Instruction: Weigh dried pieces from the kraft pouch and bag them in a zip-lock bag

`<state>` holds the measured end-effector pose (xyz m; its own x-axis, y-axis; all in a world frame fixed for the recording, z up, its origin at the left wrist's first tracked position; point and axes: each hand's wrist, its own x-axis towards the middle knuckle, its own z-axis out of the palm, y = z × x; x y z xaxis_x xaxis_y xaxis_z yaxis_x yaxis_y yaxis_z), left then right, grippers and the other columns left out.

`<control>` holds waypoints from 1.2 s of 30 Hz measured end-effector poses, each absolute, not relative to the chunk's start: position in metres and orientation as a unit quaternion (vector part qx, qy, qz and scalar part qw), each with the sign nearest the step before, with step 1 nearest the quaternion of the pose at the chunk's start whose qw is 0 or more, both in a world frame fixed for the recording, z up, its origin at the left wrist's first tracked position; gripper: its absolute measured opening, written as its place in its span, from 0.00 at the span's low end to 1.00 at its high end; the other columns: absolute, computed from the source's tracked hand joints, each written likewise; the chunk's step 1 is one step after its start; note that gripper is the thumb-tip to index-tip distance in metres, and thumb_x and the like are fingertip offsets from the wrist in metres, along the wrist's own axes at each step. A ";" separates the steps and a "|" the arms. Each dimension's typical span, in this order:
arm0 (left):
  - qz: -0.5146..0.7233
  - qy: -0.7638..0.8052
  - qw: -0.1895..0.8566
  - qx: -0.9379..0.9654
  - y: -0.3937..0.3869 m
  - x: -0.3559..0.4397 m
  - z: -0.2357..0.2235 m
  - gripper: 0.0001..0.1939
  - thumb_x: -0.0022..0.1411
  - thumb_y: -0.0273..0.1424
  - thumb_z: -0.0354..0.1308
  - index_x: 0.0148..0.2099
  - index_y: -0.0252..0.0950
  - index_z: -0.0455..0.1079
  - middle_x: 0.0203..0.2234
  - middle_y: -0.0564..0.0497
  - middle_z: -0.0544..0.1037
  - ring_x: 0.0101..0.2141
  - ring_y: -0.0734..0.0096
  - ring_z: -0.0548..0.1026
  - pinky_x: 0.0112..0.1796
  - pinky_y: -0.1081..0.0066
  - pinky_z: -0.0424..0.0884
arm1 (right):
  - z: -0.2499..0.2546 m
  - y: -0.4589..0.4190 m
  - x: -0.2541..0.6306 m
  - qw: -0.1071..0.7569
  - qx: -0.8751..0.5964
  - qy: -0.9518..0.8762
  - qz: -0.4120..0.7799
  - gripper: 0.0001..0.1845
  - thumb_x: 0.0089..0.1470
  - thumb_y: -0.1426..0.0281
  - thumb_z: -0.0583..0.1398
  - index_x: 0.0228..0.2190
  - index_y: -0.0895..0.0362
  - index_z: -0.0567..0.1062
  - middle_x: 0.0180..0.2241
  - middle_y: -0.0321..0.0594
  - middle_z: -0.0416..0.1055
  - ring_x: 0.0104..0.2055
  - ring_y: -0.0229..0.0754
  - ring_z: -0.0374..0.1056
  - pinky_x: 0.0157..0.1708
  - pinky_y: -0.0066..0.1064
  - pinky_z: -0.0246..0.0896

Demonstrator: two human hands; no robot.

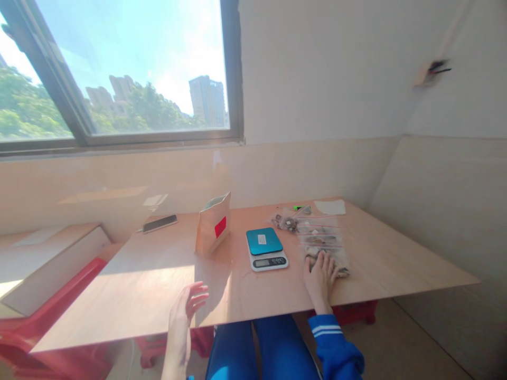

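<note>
My right hand (320, 277) lies on the nearest of several clear zip bags, its fingers spread over the bag. Dark and pale contents (343, 272) show beside the fingers; I cannot tell what they are. More zip bags (317, 230) lie behind it, overlapping. My left hand (190, 300) hovers near the table's front edge, empty, with its fingers stretched out. Between the hands and farther back sits a white kitchen scale (269, 262) with a blue-green top plate (264, 240) that bears only a small label. Left of the scale stands an upright brown paper pouch (209, 232) with a red label.
A phone (160, 224) lies at the back left of the wooden table (158, 295). White paper (330, 207) and a small green item (301, 208) are at the back right. Red stools (352, 312) stand beneath. A wall and window (150, 68) rise behind.
</note>
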<state>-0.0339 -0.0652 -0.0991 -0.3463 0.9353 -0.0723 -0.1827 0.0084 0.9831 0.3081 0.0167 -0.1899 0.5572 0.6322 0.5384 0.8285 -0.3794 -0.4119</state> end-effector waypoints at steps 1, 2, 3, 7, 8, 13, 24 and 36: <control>0.610 0.548 0.456 0.345 -0.066 -0.033 -0.099 0.17 0.50 0.47 0.58 0.34 0.40 0.76 0.34 0.47 0.81 0.36 0.54 0.79 0.42 0.59 0.74 | -0.191 0.017 0.308 0.328 -0.819 -0.448 -0.147 0.35 0.61 0.63 0.42 0.57 0.80 0.59 0.60 0.69 0.56 0.64 0.63 0.48 0.62 0.54 0.37; 0.608 0.552 0.455 0.345 -0.066 -0.032 -0.099 0.17 0.50 0.47 0.58 0.33 0.40 0.76 0.33 0.46 0.81 0.35 0.55 0.79 0.42 0.59 0.74 | -0.191 0.017 0.308 0.324 -0.821 -0.447 -0.147 0.35 0.61 0.64 0.42 0.58 0.80 0.59 0.60 0.69 0.56 0.64 0.63 0.49 0.62 0.54 0.37; 0.607 0.553 0.453 0.347 -0.066 -0.031 -0.098 0.17 0.50 0.47 0.58 0.33 0.40 0.76 0.33 0.46 0.81 0.35 0.55 0.79 0.42 0.59 0.74 | -0.191 0.017 0.308 0.320 -0.823 -0.447 -0.146 0.34 0.61 0.64 0.43 0.58 0.80 0.59 0.60 0.69 0.56 0.64 0.63 0.49 0.62 0.53 0.37; 0.612 0.555 0.447 0.344 -0.065 -0.031 -0.095 0.17 0.49 0.47 0.58 0.33 0.40 0.76 0.33 0.46 0.81 0.35 0.55 0.79 0.42 0.59 0.74 | -0.189 0.015 0.307 0.309 -0.827 -0.447 -0.142 0.34 0.61 0.64 0.42 0.58 0.79 0.59 0.60 0.66 0.56 0.64 0.63 0.50 0.62 0.52 0.36; 0.614 0.556 0.446 0.340 -0.065 -0.031 -0.095 0.17 0.49 0.46 0.58 0.34 0.40 0.76 0.33 0.46 0.81 0.35 0.55 0.79 0.42 0.59 0.74 | -0.189 0.015 0.307 0.307 -0.827 -0.448 -0.142 0.34 0.61 0.64 0.42 0.58 0.79 0.59 0.60 0.66 0.57 0.64 0.62 0.50 0.62 0.52 0.36; 0.619 0.549 0.449 0.337 -0.061 -0.033 -0.097 0.15 0.50 0.45 0.58 0.34 0.41 0.76 0.33 0.48 0.81 0.36 0.56 0.79 0.42 0.60 0.74 | -0.191 0.016 0.307 0.306 -0.821 -0.455 -0.158 0.34 0.61 0.64 0.42 0.57 0.80 0.60 0.59 0.67 0.59 0.63 0.62 0.51 0.63 0.52 0.34; 0.606 0.564 0.429 0.361 -0.059 -0.034 -0.102 0.18 0.50 0.48 0.57 0.35 0.40 0.76 0.33 0.46 0.82 0.36 0.54 0.79 0.40 0.59 0.74 | -0.190 0.014 0.306 0.309 -0.818 -0.459 -0.156 0.34 0.61 0.65 0.43 0.57 0.81 0.60 0.58 0.69 0.60 0.63 0.62 0.51 0.62 0.54 0.36; 0.681 0.575 0.154 0.426 -0.003 -0.006 -0.026 0.18 0.61 0.40 0.52 0.50 0.38 0.68 0.50 0.44 0.73 0.51 0.59 0.70 0.51 0.62 0.65 | -0.187 0.014 0.299 0.293 -0.814 -0.466 -0.184 0.33 0.61 0.66 0.43 0.56 0.83 0.60 0.56 0.72 0.60 0.62 0.66 0.53 0.61 0.55 0.40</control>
<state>-0.0061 -0.0029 -0.0265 -0.5893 0.6999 0.4035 0.2804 -0.2911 0.9147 0.2993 0.0142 -0.1865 0.4977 0.6514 0.5727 0.8670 -0.3934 -0.3060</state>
